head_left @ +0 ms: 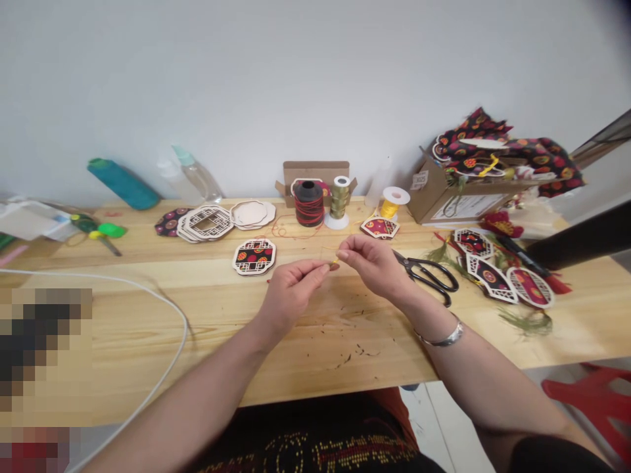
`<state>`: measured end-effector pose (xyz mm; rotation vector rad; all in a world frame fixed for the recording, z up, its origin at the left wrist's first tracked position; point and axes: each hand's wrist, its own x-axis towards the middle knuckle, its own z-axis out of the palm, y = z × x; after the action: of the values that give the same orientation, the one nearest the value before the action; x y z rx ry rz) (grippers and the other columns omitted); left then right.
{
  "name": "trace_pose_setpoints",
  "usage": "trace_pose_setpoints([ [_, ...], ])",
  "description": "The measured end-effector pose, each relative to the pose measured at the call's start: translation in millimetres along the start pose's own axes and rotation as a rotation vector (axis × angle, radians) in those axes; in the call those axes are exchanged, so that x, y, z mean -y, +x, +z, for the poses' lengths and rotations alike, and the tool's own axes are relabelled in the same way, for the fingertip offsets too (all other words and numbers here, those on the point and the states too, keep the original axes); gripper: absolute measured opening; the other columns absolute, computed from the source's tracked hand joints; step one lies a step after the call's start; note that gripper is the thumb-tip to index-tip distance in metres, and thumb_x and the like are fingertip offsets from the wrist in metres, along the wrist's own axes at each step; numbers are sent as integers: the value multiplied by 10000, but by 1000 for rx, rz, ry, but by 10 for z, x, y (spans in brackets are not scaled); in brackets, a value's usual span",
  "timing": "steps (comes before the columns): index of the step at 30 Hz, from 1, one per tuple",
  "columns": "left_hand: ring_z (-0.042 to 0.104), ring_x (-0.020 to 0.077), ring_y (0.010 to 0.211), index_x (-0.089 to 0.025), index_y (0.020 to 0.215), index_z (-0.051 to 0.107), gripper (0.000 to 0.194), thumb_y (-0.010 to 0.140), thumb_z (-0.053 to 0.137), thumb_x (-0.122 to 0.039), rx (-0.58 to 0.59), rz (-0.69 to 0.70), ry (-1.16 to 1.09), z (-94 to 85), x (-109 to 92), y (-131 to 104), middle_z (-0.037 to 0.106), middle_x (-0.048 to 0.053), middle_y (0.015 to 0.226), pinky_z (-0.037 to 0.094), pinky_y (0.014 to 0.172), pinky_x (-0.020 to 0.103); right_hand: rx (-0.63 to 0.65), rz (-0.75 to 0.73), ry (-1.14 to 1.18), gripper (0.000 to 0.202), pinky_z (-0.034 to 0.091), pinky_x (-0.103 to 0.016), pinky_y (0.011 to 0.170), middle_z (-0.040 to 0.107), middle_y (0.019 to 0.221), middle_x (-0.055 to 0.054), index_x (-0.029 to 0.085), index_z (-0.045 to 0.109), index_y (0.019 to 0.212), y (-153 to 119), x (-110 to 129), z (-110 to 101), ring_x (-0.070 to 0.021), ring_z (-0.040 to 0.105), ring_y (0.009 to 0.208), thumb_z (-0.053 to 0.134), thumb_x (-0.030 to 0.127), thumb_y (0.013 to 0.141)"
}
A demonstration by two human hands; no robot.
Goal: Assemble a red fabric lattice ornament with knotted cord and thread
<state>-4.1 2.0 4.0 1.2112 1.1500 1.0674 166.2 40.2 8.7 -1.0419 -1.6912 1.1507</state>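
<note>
A thin yellow thread (pixel 336 261) ran between the person's fingertips, above the pale wooden tabletop (pixel 236 358). The left hand (pixel 290 295) pinched it between thumb and forefinger, the other fingers curled in. The right hand (pixel 377 266) was closed to a similar pinch on the thread, just beside the left fingertips. Near the right wrist lay black-handled scissors (pixel 431 276); left of both hands, a white lattice-framed plaque with dark flowered fabric (pixel 254 256) rested flat.
</note>
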Motion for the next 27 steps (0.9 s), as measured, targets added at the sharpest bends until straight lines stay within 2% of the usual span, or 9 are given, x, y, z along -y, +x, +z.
trace_pose_setpoints([
  [4, 338, 67, 492, -200, 1029, 759, 328, 818, 651, -427, -7, 24, -23, 9, -2, -4, 445, -56, 525, 308, 477, 211, 6, -9, -11, 301, 370, -247, 574, 503, 641, 21, 186, 537, 702, -16, 14, 20, -108, 420, 602, 602, 447, 836],
  [8, 319, 71, 469, -189, 948, 778, 296, 816, 657, -424, 1, 34, 74, 17, -40, -10, 423, -60, 487, 318, 486, 226, 5, -34, 0, 239, 391, -253, 593, 538, 661, 12, 181, 548, 712, -34, 9, 42, -115, 463, 624, 594, 375, 844],
  [12, 374, 90, 474, -183, 909, 785, 245, 810, 657, -366, -3, 20, 115, 32, -71, -4, 470, -46, 473, 356, 515, 241, 3, -47, -6, 185, 401, -254, 603, 555, 664, 8, 181, 546, 708, -43, 24, 50, -119, 492, 631, 569, 303, 845],
  [17, 368, 89, 468, -174, 908, 778, 233, 801, 653, -339, -3, 10, 112, 34, -70, 1, 465, -50, 461, 346, 508, 235, -8, -70, -71, 172, 378, -252, 582, 548, 658, 9, 177, 539, 708, -54, 59, 53, -117, 481, 620, 549, 277, 848],
  [21, 360, 76, 465, -157, 836, 767, 232, 797, 656, -358, 1, 0, 115, 20, -65, -3, 470, -53, 474, 346, 505, 227, -19, -124, -124, 164, 362, -248, 576, 525, 650, 17, 179, 520, 702, -69, 67, 62, -110, 459, 614, 534, 242, 853],
  [24, 404, 81, 483, -156, 844, 772, 229, 810, 646, -344, 23, 36, 136, 17, -65, -5, 506, -45, 489, 390, 535, 228, -31, -157, -138, 160, 363, -246, 583, 513, 652, 22, 185, 501, 708, -78, 72, 70, -109, 454, 616, 521, 223, 862],
  [27, 497, 101, 540, -156, 908, 779, 232, 827, 629, -315, 35, 102, 155, 25, -48, -8, 604, -15, 561, 450, 592, 242, -49, -149, -137, 161, 365, -245, 585, 512, 651, 26, 192, 487, 720, -79, 72, 76, -109, 456, 611, 515, 224, 875],
])
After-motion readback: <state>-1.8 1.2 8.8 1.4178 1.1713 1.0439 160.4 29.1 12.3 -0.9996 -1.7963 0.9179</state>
